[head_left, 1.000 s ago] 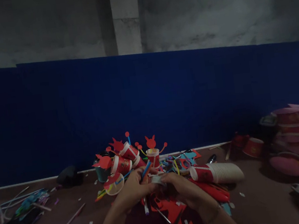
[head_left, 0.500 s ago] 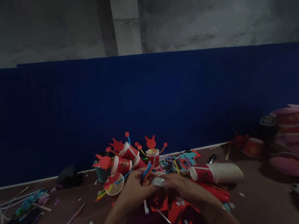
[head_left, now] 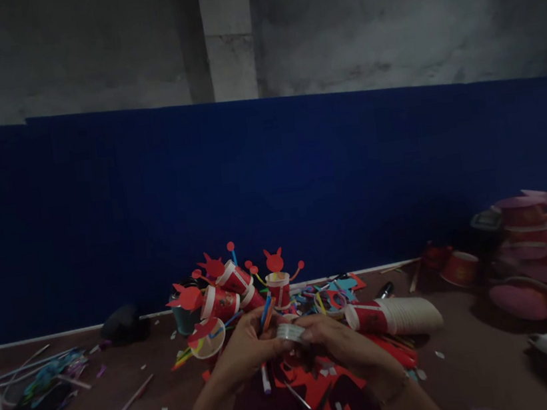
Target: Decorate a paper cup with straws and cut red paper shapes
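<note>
- Between the two hands, low in the view, is a pale roll [head_left: 290,333], apparently tape, raised over red paper [head_left: 321,380] on the table [head_left: 472,374].
- The left hand [head_left: 247,344] is curled narrow around a blue strip [head_left: 266,311] that rises from its grip, the thumb against the roll; the strip's lower end is hidden.
- The right hand [head_left: 334,339] is drawn in, its fingertips pinched at the roll's right edge; what its fingers cover, I cannot tell.
- Keeping roll and strip this close probably lets each hand steady the other.
- Scissors [head_left: 302,399] lie on the red paper just below, likely for quick reach; a marker [head_left: 265,379] lies beneath the left hand.
- Beyond, one cup figure [head_left: 279,291] stands upright while tilted cup figures [head_left: 220,303] lean in a heap, perhaps set back to spare working room.
- A nested cup stack [head_left: 414,315] lies sideways by the right hand, above a red bundle [head_left: 396,350], crowding that side.
- Tangled strips [head_left: 44,380] at left and a pink-topped pile [head_left: 533,265] at right sit well apart.
- A blue panel [head_left: 271,185] bars the back.
</note>
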The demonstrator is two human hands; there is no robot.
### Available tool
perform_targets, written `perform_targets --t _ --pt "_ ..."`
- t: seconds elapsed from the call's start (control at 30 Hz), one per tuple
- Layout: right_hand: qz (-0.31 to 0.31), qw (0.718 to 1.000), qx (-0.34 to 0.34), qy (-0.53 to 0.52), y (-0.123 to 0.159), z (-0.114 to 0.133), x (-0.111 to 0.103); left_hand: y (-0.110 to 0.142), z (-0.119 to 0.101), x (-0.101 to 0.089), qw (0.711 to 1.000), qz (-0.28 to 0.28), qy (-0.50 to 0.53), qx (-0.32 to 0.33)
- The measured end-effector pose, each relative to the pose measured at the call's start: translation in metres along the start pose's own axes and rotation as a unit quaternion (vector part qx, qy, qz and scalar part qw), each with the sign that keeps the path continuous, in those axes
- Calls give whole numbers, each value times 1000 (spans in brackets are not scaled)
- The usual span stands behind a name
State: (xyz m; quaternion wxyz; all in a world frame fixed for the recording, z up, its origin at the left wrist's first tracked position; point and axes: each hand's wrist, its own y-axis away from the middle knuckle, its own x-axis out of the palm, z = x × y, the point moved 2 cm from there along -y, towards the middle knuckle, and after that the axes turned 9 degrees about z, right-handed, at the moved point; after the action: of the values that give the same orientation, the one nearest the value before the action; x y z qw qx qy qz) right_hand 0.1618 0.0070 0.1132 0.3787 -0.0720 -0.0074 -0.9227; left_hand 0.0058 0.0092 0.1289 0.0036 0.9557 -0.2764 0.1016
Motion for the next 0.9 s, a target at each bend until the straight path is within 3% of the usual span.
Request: perform_targets --t 0.1,0.23,0.4,0.63,0.9 --pt "11 1000 5 12 -1 -1 0 0 -1 1 1000 4 -7 -3" --pt "-31 999 11 25 -3 0 1 1 -2 -2 1000 -9 -6 -5" --pt "22 1000 -8 -12 -1 5 4 3 0 -10 999 -27 -17 6" --pt "-49 995 0 87 -2 8 2 4 -6 -7 998 15 -59 18" --pt "-72 994 -2 80 -5 2 2 1 -1 -4 996 -17 -85 11"
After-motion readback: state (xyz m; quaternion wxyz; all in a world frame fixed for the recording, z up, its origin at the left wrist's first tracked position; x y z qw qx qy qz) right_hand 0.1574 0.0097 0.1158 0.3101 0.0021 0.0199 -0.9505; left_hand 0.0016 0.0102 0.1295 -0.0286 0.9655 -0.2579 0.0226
